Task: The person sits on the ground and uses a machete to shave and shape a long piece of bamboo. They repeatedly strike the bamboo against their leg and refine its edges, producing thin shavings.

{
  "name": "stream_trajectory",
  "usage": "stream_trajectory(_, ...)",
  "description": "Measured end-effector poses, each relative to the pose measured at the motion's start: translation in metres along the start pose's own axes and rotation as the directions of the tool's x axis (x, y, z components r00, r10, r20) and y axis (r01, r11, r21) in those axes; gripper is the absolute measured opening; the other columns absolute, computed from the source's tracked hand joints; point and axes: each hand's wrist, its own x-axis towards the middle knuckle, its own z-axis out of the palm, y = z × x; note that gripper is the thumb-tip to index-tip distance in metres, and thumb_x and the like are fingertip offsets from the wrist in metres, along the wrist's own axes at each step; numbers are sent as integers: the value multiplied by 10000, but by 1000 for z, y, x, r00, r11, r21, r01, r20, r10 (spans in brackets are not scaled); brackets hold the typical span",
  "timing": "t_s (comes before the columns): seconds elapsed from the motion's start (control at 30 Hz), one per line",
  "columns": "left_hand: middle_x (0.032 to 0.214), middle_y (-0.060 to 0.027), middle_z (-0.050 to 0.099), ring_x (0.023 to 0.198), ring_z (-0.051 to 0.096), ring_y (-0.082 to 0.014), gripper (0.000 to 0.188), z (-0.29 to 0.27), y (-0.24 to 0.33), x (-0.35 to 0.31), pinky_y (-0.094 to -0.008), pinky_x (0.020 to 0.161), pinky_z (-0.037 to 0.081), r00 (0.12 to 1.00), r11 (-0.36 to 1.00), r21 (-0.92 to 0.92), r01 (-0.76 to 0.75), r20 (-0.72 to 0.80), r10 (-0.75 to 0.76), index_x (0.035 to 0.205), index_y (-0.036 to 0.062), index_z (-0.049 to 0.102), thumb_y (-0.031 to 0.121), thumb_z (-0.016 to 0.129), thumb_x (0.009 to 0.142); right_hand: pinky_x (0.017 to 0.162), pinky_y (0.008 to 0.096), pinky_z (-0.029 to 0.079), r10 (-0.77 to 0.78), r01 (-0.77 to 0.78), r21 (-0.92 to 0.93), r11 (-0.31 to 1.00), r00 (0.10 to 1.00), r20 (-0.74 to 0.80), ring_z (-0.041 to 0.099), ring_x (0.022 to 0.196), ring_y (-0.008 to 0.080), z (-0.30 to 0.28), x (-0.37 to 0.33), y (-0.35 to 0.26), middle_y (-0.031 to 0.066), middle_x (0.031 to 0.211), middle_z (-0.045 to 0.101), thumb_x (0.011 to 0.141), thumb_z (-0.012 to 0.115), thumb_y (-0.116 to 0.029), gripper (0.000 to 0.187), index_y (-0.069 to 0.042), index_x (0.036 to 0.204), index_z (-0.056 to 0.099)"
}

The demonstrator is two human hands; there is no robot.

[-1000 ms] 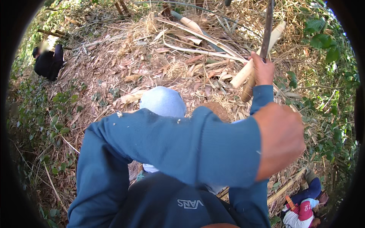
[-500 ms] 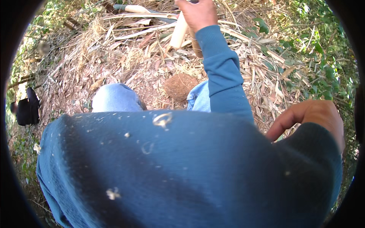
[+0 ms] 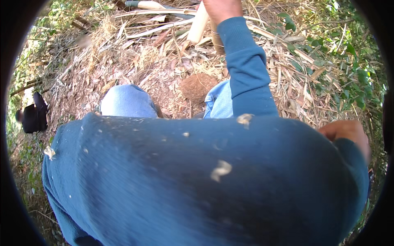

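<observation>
At the top edge, my left hand [image 3: 223, 9] is closed round a pale, peeled piece of wood [image 3: 199, 26] that slants down to the litter. The fingertips are partly cut off by the edge of the picture. A browner stick [image 3: 217, 39] stands close beside that wood, under the wrist. My right hand [image 3: 347, 131] is raised at the far right, close to my shoulder. Its fingers are hidden behind the blue sleeve, so what it may hold does not show. My blue top, flecked with pale shavings [image 3: 221, 170], covers the lower half.
A round brown fibrous lump [image 3: 198, 87] lies between my knees [image 3: 127, 100]. Behind it are long pale strips [image 3: 162, 30] and a partly peeled branch [image 3: 150, 5]. Dry leaves and shavings [image 3: 135, 61] cover the ground. Green plants [image 3: 349, 78] grow on the right; a person in black [image 3: 35, 117] is at far left.
My right hand has shifted up behind the sleeve, hiding its fingers. My torso has swung across the view. My left hand and the wood sit slightly higher and farther right in the picture.
</observation>
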Motion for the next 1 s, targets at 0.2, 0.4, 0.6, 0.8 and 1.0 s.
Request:
stream_trajectory(0.2,717,-68,675,692,674,-224,66,-5,19,-28,-353,562,496,918,944,50,325,-257,-303,754,135,719,133,684,698,841,444,520,-19,8,-157,988,998,-67,668,919,422,47,11,3,290,879,681,747,692,-377,464,36,957,711)
stream_trajectory(0.4,788,-59,716,787,707,-216,97,-49,-49,-68,-353,629,536,739,724,154,673,-82,-669,806,143,757,168,723,719,642,363,504,-37,25,-144,989,996,-76,653,615,233,25,46,41,143,654,680,726,769,-507,538,28,758,720)
stream_trajectory(0.6,952,-116,724,908,707,-259,172,5,-190,-146,-397,720,562,447,377,326,867,-175,-877,923,65,734,138,649,793,667,304,513,-16,15,-52,999,1000,-24,677,657,182,21,31,40,131,720,700,833,732,-381,470,83,903,693)
stream_trajectory(0.8,1040,-122,710,1007,679,-309,238,47,-281,-182,-413,759,550,248,207,160,965,-300,-921,1044,73,706,137,614,835,711,303,513,-55,52,-173,984,998,-12,681,674,185,24,27,39,112,705,706,816,722,-418,504,73,923,700)
stream_trajectory(1.0,1112,-96,702,1055,663,-274,255,122,-326,-181,-429,786,520,165,117,269,956,-165,-972,1100,88,707,137,596,875,694,303,507,-52,65,-229,971,997,64,680,667,189,27,11,34,99,667,696,825,708,-425,487,53,922,710)
